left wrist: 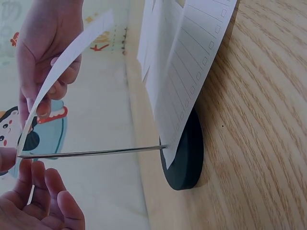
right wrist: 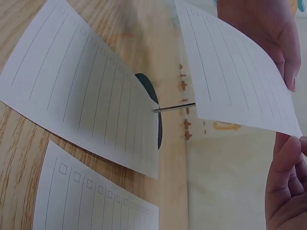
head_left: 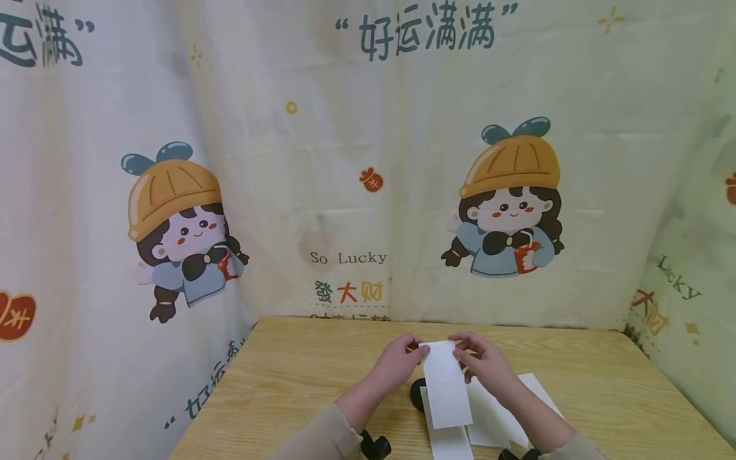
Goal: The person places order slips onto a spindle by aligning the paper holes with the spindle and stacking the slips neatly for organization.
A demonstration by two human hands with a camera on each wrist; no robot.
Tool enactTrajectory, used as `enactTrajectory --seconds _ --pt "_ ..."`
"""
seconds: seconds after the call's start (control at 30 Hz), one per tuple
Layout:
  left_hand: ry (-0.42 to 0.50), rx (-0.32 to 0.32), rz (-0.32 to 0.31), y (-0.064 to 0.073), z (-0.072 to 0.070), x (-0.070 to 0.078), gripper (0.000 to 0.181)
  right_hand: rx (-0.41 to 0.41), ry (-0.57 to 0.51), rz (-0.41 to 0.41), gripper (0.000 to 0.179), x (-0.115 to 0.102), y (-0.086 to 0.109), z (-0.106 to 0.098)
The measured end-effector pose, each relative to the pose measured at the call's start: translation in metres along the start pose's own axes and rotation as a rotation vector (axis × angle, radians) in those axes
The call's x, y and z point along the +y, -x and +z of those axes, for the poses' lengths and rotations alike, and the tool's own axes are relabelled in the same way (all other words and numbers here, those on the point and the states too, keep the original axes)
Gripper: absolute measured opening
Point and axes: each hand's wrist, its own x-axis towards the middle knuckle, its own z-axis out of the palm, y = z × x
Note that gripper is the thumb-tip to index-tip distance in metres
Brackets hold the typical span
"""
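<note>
My left hand [head_left: 397, 364] and right hand [head_left: 489, 367] pinch the far corners of a lined white paper slip [head_left: 445, 386]. The slip hangs toward me and bows in the left wrist view. Beneath it stands a paper spike, with a round black base [left wrist: 189, 163] and a thin upright metal rod [left wrist: 96, 153]. The rod's tip meets the slip right by my fingertips. A second lined slip with checkboxes [right wrist: 91, 86] is pierced by the rod low down and slants over the base.
More white slips [head_left: 494, 415] lie overlapping on the wooden table [head_left: 310, 364], right of the spike. A printed curtain [head_left: 276, 191] surrounds the table at the back and sides. Black wrist-camera mounts [head_left: 375, 446] show at the forearms.
</note>
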Motion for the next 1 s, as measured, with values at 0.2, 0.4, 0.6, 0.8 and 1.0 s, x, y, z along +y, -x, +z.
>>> enactTrajectory --seconds 0.2,0.4,0.6,0.8,1.0 --pt "0.009 0.009 0.011 0.0035 -0.0002 0.0041 0.021 0.009 0.000 0.021 0.031 -0.0004 0.0000 0.0020" --pt "0.013 0.015 -0.002 0.0034 0.0005 0.0045 0.020 0.021 0.005 0.036 0.030 -0.0027 0.0001 0.0034" --pt "0.014 0.012 -0.011 0.0024 0.0013 0.0036 0.019 0.020 0.005 0.036 0.031 -0.0040 0.0009 0.0032" --pt "0.030 0.015 -0.025 0.0010 0.0022 0.0043 0.018 0.020 0.004 0.037 0.031 -0.0043 0.0014 0.0029" --pt "0.023 0.016 -0.033 -0.0025 0.0011 0.0039 0.019 0.000 0.009 0.026 0.035 -0.0029 0.0012 0.0018"
